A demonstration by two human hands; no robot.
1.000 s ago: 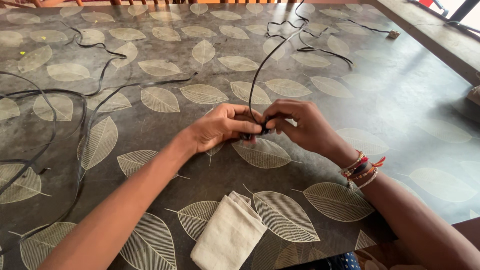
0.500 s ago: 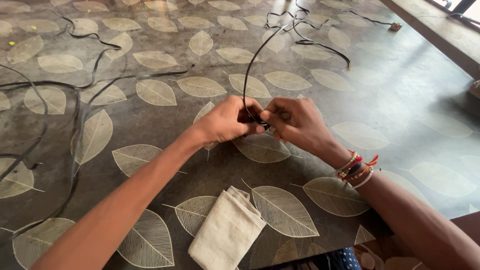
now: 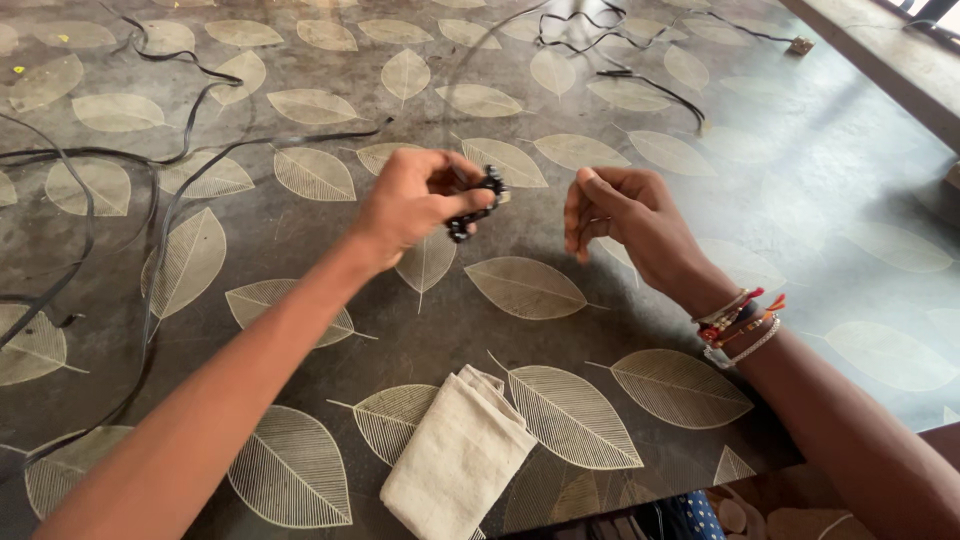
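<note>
Beaded piece held over the leaf-print table (image 3: 300, 230)

My left hand (image 3: 415, 200) pinches the dark beaded strand (image 3: 475, 203) above the tabletop; my right hand (image 3: 625, 220) hovers beside it, fingers loose and holding nothing. I judge regripping comes next: the right must catch the strand's free end.

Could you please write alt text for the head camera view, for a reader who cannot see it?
The left hand pinches a small black beaded piece above a leaf-patterned table, while the right hand hovers open beside it. A folded cream cloth lies nearer; black cords trail to the left.
</note>
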